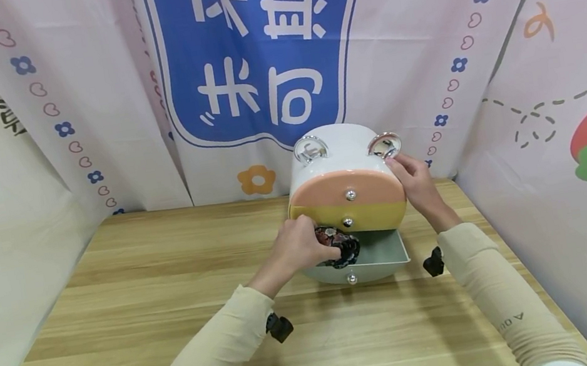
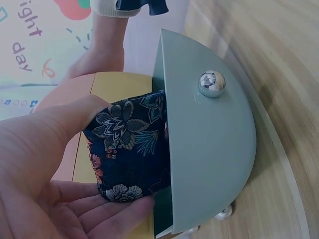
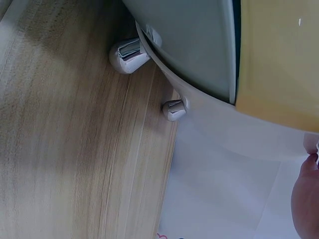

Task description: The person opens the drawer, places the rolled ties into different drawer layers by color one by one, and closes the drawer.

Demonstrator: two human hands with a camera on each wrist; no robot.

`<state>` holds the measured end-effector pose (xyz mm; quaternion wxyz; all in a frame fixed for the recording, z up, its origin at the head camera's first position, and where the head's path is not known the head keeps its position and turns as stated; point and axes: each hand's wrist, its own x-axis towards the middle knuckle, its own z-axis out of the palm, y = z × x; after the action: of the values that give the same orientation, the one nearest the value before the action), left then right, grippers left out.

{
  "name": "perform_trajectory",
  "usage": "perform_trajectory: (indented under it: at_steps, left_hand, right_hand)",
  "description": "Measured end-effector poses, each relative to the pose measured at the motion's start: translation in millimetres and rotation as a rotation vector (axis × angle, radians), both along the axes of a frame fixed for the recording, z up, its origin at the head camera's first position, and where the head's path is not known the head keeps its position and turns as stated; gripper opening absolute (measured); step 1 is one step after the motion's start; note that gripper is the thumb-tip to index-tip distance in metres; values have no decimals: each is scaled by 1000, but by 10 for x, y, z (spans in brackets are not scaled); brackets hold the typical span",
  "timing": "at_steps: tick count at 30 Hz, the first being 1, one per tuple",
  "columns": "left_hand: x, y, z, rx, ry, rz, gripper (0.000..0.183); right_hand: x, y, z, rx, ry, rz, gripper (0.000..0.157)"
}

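A small cabinet (image 1: 341,144) with a white shell has peach, yellow and pale green drawer fronts, silver knobs and two silver ears. Its bottom green drawer (image 2: 212,144) is pulled out. Between thumb and fingers, my left hand (image 1: 303,245) holds a dark floral fabric pouch (image 2: 132,144), whose far end dips behind the drawer front. My right hand (image 1: 416,187) is at the cabinet's upper right side, thumb and fingers holding the right ear (image 1: 385,145). Only part of that hand shows at the edge of the right wrist view.
The cabinet stands on short silver feet (image 3: 129,56) near the back of a wood-grain table (image 1: 171,277). Printed cloth hangings (image 1: 106,110) enclose the back and both sides. Small black devices (image 1: 280,327) are strapped at the wrists.
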<state>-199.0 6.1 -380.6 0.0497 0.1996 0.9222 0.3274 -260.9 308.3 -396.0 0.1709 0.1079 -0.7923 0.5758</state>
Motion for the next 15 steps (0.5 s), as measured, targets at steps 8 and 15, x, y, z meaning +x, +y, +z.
perform_trajectory:
  at_steps: [8,15]
  left_hand:
    - [1,22,-47,19,-19,-1,35]
    - [-9,49,-79,28,-25,15,38]
  right_hand:
    - [-8,4,-11,-4,3,4,50]
    - [-3,10,-17,3,6,4,51]
